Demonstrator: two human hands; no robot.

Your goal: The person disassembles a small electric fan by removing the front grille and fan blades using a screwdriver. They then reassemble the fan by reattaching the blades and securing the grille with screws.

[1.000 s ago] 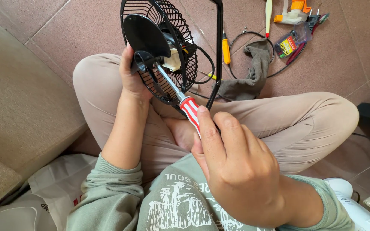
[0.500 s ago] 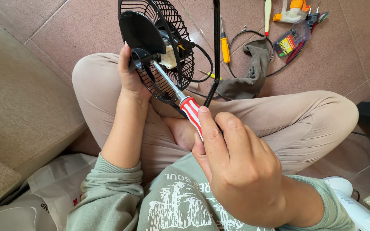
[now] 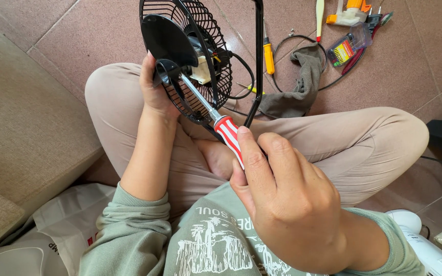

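A small black fan (image 3: 190, 61) is held up over the lap by the left hand (image 3: 154, 89), whose fingers are wrapped around the back of the fan's round black part. The fan's wire cage faces away, and a black frame bar (image 3: 258, 56) is seen standing up beside it. A screwdriver (image 3: 216, 120) with a red and white striped handle is gripped by the right hand (image 3: 287, 199), which is closed tight around the handle with the thumb laid along it. The metal shaft is pointed up and to the left, and its tip is set against the back of the fan, close to the left hand. The legs are crossed on a reddish tiled floor (image 3: 410, 66). Farther away on the floor a grey cloth (image 3: 297, 87), a yellow screwdriver (image 3: 268, 53), a black cord (image 3: 287, 41) and a few other tools are laid out. A tan cushion (image 3: 21, 117) is seen at the left.
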